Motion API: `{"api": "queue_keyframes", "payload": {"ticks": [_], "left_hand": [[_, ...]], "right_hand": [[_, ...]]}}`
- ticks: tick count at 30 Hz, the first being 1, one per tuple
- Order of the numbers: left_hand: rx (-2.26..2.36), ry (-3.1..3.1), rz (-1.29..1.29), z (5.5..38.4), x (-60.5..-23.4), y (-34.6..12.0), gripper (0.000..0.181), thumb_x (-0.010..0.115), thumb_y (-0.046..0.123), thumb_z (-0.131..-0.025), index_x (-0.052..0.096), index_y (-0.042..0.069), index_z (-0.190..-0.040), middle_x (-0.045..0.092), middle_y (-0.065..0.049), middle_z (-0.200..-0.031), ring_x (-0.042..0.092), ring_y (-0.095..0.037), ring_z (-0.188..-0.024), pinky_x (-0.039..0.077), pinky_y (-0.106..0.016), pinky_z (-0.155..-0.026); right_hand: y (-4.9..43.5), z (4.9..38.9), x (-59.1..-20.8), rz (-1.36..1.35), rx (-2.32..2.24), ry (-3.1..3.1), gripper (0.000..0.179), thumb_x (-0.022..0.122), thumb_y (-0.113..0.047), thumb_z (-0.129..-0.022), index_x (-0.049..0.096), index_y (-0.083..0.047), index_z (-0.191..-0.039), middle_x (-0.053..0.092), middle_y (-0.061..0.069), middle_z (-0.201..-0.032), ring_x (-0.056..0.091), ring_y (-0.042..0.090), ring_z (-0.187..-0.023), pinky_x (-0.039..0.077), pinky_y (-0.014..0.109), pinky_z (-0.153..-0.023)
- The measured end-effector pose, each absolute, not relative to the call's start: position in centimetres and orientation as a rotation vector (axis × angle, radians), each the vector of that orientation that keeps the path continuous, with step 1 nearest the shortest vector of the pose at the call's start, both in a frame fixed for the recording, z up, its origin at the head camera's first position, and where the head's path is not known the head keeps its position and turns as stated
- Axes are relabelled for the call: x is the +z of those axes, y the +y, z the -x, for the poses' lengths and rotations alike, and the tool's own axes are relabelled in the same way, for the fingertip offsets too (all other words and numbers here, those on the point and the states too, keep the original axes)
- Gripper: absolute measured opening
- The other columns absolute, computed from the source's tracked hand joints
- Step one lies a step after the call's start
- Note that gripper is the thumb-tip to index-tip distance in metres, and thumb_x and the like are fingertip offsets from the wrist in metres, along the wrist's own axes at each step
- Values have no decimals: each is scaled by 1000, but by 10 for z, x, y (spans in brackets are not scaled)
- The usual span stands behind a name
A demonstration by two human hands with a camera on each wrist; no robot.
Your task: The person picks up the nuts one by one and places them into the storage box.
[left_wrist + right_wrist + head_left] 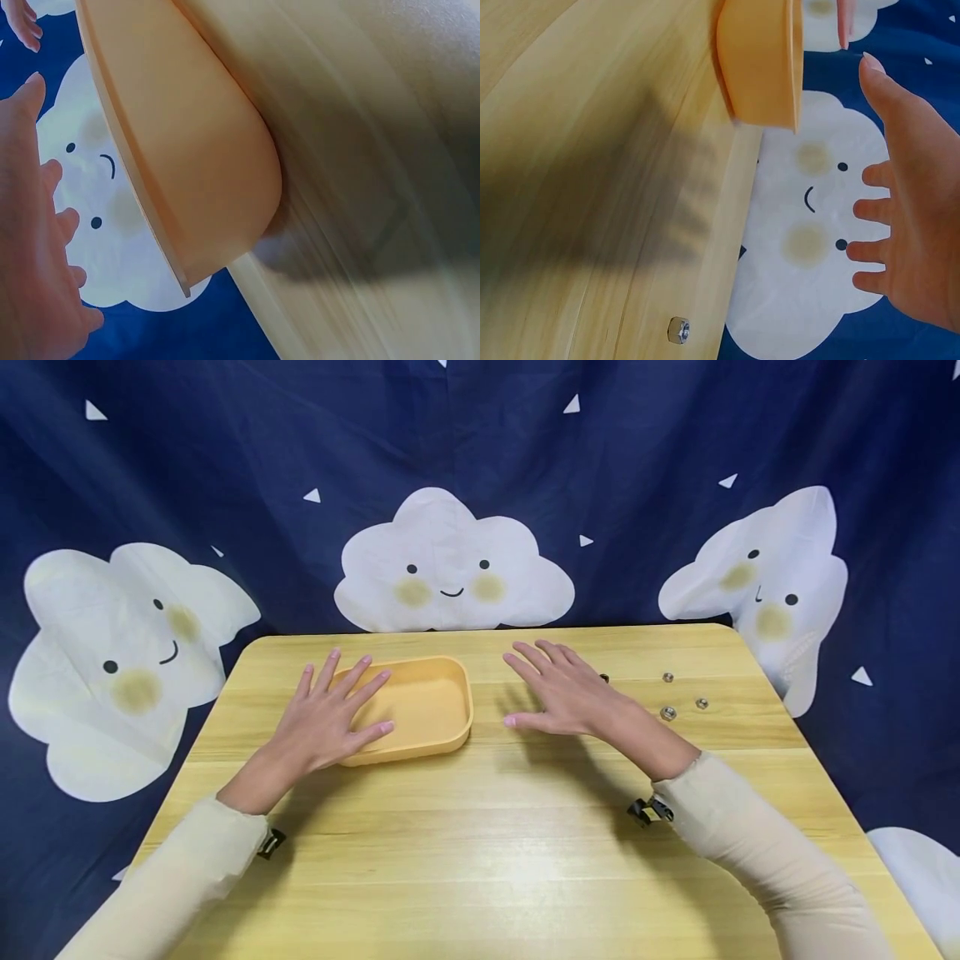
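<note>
A shallow yellow tray (427, 718) with rounded corners sits on the table, left of its middle. My left hand (326, 718) hovers above the tray's left side with fingers spread, hiding part of the rim. In the left wrist view, that hand (34, 225) is apart from the tray wall (187, 135). To the right of the tray, my right hand (566, 693) is held over the table, fingers extended and holding nothing. Beyond its wrist lie metal nuts: a larger one (668, 713) and smaller ones (702, 703). The right wrist view shows a hex nut (679, 330) on the wood.
A light wooden table (480, 860) stands against a dark blue curtain (480, 427) printed with white clouds. Beside the right hand, a small dark object (603, 677) is partly covered. Black wrist mounts (648, 811) hang under both sleeves.
</note>
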State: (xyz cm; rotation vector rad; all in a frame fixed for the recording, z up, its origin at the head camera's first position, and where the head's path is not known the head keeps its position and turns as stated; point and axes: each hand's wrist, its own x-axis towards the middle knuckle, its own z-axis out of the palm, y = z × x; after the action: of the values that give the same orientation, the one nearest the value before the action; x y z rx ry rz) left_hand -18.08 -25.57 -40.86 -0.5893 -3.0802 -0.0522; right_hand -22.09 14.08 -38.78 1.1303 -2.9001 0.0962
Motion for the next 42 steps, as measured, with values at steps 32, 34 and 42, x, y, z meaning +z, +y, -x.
{"api": "queue_keyframes", "payload": {"ticks": [32, 34, 42], "left_hand": [[-74, -3111, 510, 185, -422, -275, 84, 38, 79, -95, 22, 36, -165, 18, -4, -175, 4, -46, -162, 4, -73, -124], [-80, -3116, 507, 184, -422, -276, 84, 38, 79, -95, 22, 36, -165, 17, -4, -175, 4, -47, -161, 3, -73, -123], [-98, -3135, 488, 181, -425, -281, 84, 38, 79, -95, 20, 36, -166, 16, -5, -176, 4, -48, -161, 3, -74, -123]], "right_hand": [[121, 231, -407, -1073, 176, -2959, 99, 46, -78, -92, 28, -11, -163, 34, 14, -167, 35, 41, -153, 27, 59, -124], [119, 231, -408, -1072, 199, -2967, 99, 45, -78, -93, 28, -11, -163, 34, 14, -167, 35, 40, -153, 27, 59, -125], [109, 231, -416, -1045, 242, -3042, 98, 39, -80, -94, 25, -14, -165, 30, 12, -170, 32, 40, -155, 25, 58, -126]]}}
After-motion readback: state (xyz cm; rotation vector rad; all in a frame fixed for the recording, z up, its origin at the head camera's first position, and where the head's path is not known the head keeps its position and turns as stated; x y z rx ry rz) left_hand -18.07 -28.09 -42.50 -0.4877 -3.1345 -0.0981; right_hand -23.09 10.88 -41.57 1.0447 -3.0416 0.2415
